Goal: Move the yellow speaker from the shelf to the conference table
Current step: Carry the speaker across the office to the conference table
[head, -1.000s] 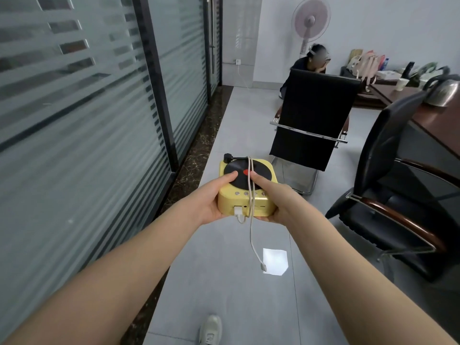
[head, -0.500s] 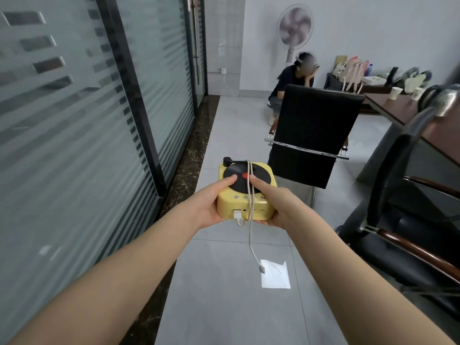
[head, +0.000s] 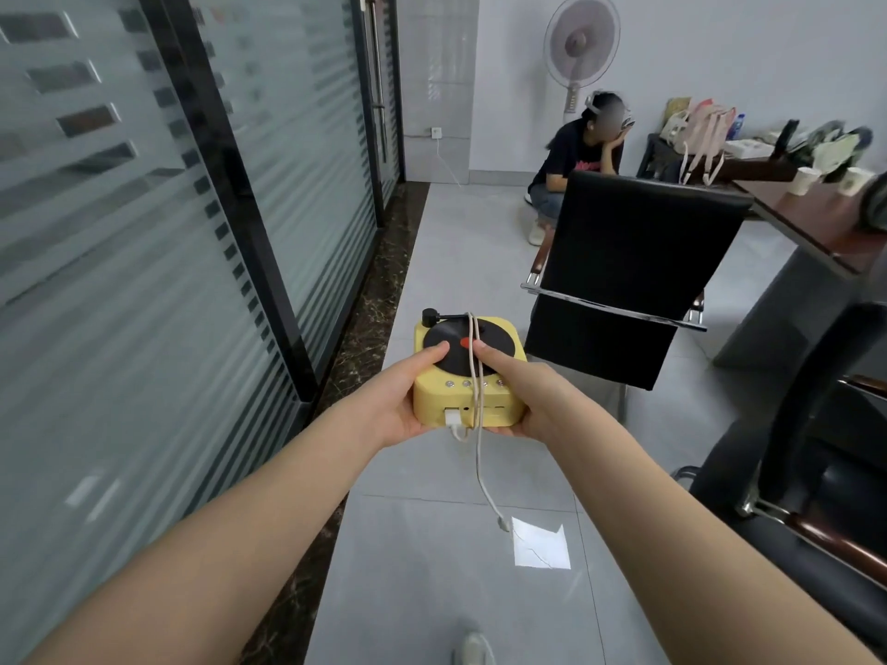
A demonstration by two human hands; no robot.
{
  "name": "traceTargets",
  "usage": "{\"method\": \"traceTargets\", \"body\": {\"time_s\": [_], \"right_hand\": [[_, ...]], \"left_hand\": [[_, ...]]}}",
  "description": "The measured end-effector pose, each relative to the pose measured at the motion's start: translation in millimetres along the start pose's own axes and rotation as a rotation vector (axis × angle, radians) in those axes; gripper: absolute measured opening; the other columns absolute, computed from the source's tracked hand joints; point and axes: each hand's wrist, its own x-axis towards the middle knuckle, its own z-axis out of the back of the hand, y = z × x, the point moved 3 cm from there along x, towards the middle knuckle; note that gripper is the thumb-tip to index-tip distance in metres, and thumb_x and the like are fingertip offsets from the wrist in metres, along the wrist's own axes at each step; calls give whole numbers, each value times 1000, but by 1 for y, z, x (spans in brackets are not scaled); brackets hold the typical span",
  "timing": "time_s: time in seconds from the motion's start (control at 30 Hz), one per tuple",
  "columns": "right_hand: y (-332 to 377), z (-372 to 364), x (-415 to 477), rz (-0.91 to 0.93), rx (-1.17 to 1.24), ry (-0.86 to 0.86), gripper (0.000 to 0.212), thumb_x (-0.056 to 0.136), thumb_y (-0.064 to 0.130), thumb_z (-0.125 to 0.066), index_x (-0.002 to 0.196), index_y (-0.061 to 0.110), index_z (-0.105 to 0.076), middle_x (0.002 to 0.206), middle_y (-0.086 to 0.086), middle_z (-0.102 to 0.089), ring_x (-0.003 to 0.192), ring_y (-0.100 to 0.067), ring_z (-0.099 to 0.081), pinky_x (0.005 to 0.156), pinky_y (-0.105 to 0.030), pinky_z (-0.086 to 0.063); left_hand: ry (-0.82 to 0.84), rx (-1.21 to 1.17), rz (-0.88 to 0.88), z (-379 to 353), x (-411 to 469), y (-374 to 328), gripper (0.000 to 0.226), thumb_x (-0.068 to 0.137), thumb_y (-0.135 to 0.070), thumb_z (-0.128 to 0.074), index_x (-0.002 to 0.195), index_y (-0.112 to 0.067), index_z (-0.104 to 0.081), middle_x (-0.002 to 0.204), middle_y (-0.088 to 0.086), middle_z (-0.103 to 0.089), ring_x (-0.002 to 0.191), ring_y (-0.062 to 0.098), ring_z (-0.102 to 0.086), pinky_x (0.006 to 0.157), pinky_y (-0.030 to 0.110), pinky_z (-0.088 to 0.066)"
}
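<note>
Speaker (head: 468,371), yellow with a black disc on top, sits between our hands out in front of us above the floor: left hand (head: 396,403) and right hand (head: 528,400) each clasp a side, thumbs on top. Its white cable (head: 480,453) dangles loose. The tabletop (head: 816,218) lies ahead and to our right, nearer the right hand, behind a black chair (head: 629,276); two paper cups, empty or not we cannot tell, stand on it.

Between the fingers (head: 434,353), the speaker (head: 468,393) looks like smooth, slightly glossy yellow plastic with a matt black disc; its cable (head: 480,453) is smooth white. Beyond the fingertips, the chair (head: 633,276) shows matt black upholstery and shiny metal; the table (head: 816,223) is glossy wood.
</note>
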Motion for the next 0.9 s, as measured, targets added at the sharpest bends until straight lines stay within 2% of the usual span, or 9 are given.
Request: {"method": "traceTargets", "body": {"time_s": [0.13, 0.23, 0.33, 0.4, 0.5, 0.57, 0.77, 0.9], "right_hand": [[41, 5, 40, 11, -14, 10, 66, 63, 52, -80, 111, 12, -58, 108, -10, -68, 94, -29, -68, 78, -43, -59], [70, 10, 69, 6, -25, 16, 66, 64, 52, -80, 111, 12, -58, 109, -10, -67, 95, -29, -68, 77, -42, -59], [98, 16, 95, 5, -41, 21, 56, 66, 50, -79, 100, 12, -55, 109, -11, -66, 96, -29, -67, 78, -42, -59], [115, 17, 114, 4, -56, 19, 56, 65, 51, -80, 97, 13, -54, 108, -10, -66, 95, -29, -67, 76, -42, -59], [135, 15, 139, -1, -58, 33, 63, 63, 51, -81, 105, 12, -56, 108, -10, -67, 94, -29, -68, 73, -40, -60], [144, 12, 153, -7, -56, 34, 63, 63, 51, -82, 106, 12, -57, 107, -10, -68, 92, -28, -68, 75, -41, -60], [179, -1, 203, -16, -59, 36, 53, 64, 51, -81, 91, 13, -56, 105, -9, -68, 93, -28, -68, 80, -43, -59], [206, -14, 243, -11, -48, 24, 56, 63, 53, -81, 93, 12, -57, 105, -9, -68, 92, -27, -68, 82, -43, -59]], "left_hand": [[-15, -2, -9, -8, 44, -33, 19, 88, -32, -59, 97, -17, -66, 77, 2, -76, 68, 16, -72, 59, 27, -59], [-28, -3, -13, -14, 78, -56, 22, 87, -33, -61, 101, -17, -66, 84, 3, -75, 79, 19, -71, 66, 31, -57], [-46, -16, -19, -19, 110, -75, 22, 86, -33, -62, 101, -17, -66, 85, 4, -75, 85, 20, -69, 73, 34, -56], [-61, -31, -19, -22, 129, -87, 20, 86, -33, -62, 99, -17, -66, 82, 4, -76, 84, 21, -68, 71, 34, -56], [-76, -42, -15, -22, 152, -104, 23, 87, -33, -61, 101, -16, -66, 85, 5, -75, 83, 21, -69, 68, 33, -57], [-78, -44, -8, -21, 165, -115, 27, 86, -33, -62, 105, -15, -65, 90, 6, -73, 84, 21, -68, 69, 33, -57], [-75, -55, 1, -7, 216, -151, 28, 86, -33, -62, 107, -15, -64, 95, 7, -72, 87, 22, -67, 72, 34, -56], [-54, -40, 3, 6, 258, -181, 32, 85, -34, -63, 111, -15, -64, 98, 7, -72, 89, 23, -68, 74, 35, -56]]}}
